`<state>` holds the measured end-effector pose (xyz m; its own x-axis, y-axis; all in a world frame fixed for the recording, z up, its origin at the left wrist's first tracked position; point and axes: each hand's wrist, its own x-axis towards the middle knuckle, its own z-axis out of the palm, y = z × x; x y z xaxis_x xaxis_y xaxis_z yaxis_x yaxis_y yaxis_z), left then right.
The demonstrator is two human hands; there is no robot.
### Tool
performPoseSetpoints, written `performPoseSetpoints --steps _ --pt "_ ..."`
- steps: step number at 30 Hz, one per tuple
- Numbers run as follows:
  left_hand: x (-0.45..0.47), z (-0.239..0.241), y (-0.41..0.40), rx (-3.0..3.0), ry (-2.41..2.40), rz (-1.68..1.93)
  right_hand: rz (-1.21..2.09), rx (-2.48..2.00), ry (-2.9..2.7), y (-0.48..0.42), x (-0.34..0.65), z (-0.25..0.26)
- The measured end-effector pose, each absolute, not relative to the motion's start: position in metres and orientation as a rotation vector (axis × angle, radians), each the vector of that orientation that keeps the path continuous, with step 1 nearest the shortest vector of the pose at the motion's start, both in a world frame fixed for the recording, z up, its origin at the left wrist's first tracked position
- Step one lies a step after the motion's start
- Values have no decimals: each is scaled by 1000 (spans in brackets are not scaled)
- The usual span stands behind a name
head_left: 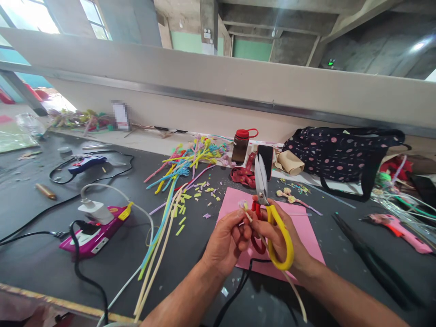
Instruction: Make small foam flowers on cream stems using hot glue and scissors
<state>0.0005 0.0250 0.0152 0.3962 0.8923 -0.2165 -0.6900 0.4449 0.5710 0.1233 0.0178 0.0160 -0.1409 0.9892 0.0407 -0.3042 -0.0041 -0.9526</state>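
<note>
My left hand (221,243) pinches the top of a cream pipe cleaner (295,290), with a small lilac and yellow tuft (243,204) showing above the fingertips. Scissors (261,179) with one yellow and one red handle rest in my right hand (288,229), blades pointing up and away from the tuft. The thumb and fingers of that hand also touch the pipe cleaner, whose tail hangs down past the wrist. Both hands are over a pink sheet (308,236). Long cream pipe cleaners (160,259) and cut green and lilac bits (180,211) lie to the left.
A purple power strip (98,236) with cables stands at left. Behind are a colourful pipe cleaner pile (200,154), a red-capped bottle (240,145), a phone (265,159) and a dark patterned bag (340,154). Black pliers (371,259) and a pink glue gun (402,231) lie at right.
</note>
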Motion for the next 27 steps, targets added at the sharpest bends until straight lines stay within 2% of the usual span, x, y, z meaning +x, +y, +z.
performPoseSetpoints --steps 27 --pt "0 9 26 462 546 1054 1449 -854 -1117 16 123 17"
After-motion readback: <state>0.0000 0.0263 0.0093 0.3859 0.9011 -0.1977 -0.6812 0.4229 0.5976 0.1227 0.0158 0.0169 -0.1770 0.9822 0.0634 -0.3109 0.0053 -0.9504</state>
